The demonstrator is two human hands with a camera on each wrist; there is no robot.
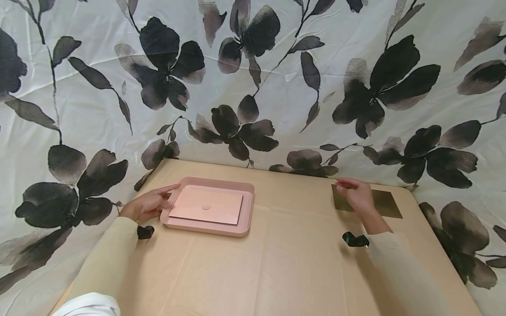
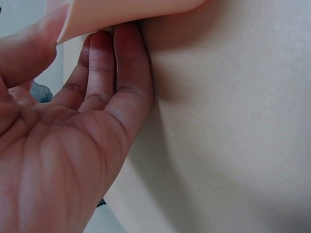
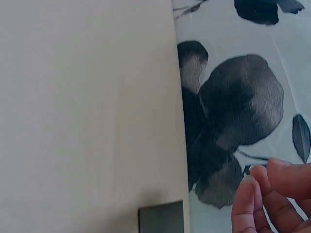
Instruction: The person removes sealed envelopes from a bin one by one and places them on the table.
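Observation:
A pink tray (image 1: 250, 210) sits on the left half of the table, with a flat pink rectangular piece (image 1: 205, 204) lying in it; that piece has a small rounded mark at its middle. My left hand (image 1: 148, 205) grips the tray's left side, thumb on the rim and the other fingers tucked beneath, as the left wrist view shows at the tray's edge (image 2: 121, 14). Over at the right, my right hand (image 1: 359, 198) hovers above a dark olive sheet (image 1: 387, 204), fingers loosely bent and thumb near the fingertips. Nothing shows between those fingers (image 3: 243, 204).
The table (image 1: 284, 263) has a smooth tan cover. Behind it and at both sides hangs a white cloth (image 1: 300, 101) printed with dark flowers. The dark sheet lies close to the table's far right corner. A small black device (image 1: 355, 239) is at the right wrist.

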